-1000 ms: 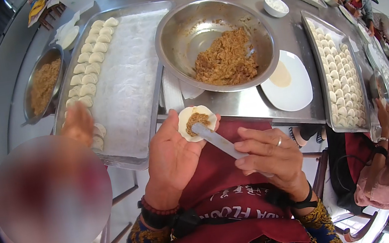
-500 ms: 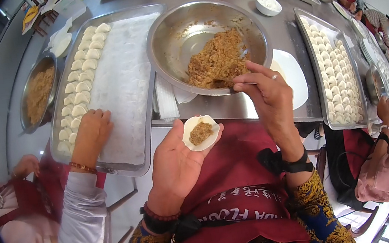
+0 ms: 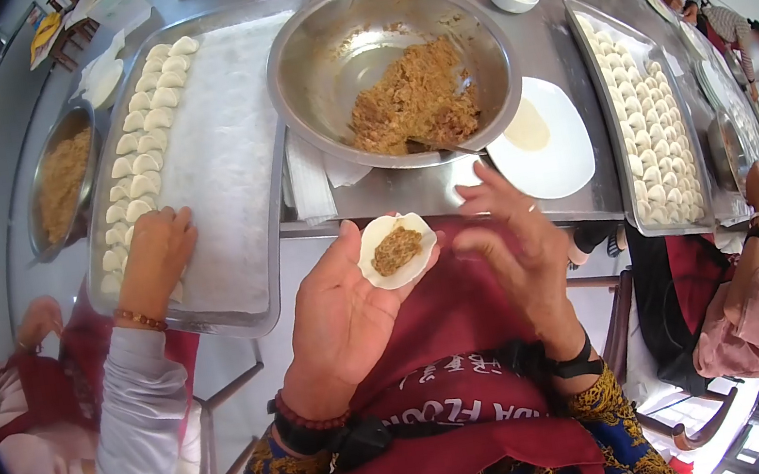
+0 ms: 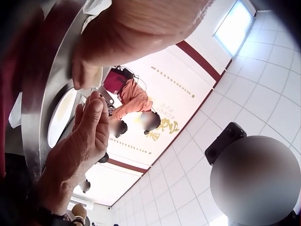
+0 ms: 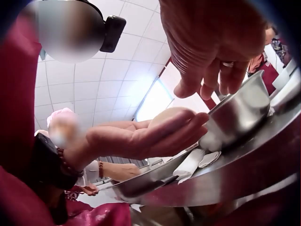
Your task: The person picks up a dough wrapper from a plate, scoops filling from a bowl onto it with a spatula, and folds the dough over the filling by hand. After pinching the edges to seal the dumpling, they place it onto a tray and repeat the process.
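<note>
Filled wrapper rests on left hand, fingers nearly straight; right hand, empty, loosely spread, is drawn back from bowl.

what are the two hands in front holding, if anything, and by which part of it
Left hand: the wrapper, carried by its underside on the fingers. Right hand: nothing.

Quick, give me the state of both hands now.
Left hand: open, carrying a filled wrapper on its fingers.
Right hand: open, holding nothing.
</note>
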Action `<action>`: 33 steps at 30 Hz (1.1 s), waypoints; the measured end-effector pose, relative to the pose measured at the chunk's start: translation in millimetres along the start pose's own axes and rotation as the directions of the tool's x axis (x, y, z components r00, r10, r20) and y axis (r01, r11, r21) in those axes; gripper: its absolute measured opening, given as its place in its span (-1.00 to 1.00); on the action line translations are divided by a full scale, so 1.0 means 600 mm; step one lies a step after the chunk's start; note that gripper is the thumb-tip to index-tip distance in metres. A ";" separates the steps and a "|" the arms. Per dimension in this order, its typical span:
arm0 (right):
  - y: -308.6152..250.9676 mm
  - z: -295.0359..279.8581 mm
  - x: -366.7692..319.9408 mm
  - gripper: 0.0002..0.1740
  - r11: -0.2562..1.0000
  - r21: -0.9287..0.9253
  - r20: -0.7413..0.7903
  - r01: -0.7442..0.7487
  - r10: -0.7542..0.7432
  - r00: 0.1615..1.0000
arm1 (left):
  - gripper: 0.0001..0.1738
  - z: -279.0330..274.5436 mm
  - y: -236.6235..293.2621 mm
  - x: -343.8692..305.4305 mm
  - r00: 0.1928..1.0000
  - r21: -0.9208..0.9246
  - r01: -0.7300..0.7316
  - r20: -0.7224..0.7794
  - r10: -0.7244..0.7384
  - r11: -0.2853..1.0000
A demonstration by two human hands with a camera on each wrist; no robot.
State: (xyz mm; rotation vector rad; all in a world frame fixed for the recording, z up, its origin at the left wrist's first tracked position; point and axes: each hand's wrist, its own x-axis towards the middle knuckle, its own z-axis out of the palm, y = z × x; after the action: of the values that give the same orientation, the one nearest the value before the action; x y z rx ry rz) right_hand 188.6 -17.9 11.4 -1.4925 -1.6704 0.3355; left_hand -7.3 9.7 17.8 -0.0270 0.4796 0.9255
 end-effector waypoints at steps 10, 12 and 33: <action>-0.023 0.015 -0.010 -0.82 0.969 0.227 0.209 0.100 -0.148 0.967 | -0.54 -0.007 -0.011 -0.004 1.000 0.083 0.020 0.009 -0.020 0.996; -0.022 0.017 -0.011 -0.87 0.961 0.258 0.214 0.099 -0.157 0.964 | -0.54 -0.008 -0.013 -0.004 0.999 0.100 0.020 0.039 -0.024 0.995; -0.026 0.043 -0.007 -0.80 0.839 0.527 0.132 -0.133 0.074 0.988 | -0.57 -0.025 -0.052 -0.018 0.972 0.606 -0.233 0.138 0.188 0.760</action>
State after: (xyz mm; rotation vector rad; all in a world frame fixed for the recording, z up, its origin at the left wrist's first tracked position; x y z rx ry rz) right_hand 159.0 -17.2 4.7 -1.1511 -1.4146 0.8809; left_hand 5.3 -20.9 3.2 0.6772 0.7169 0.9461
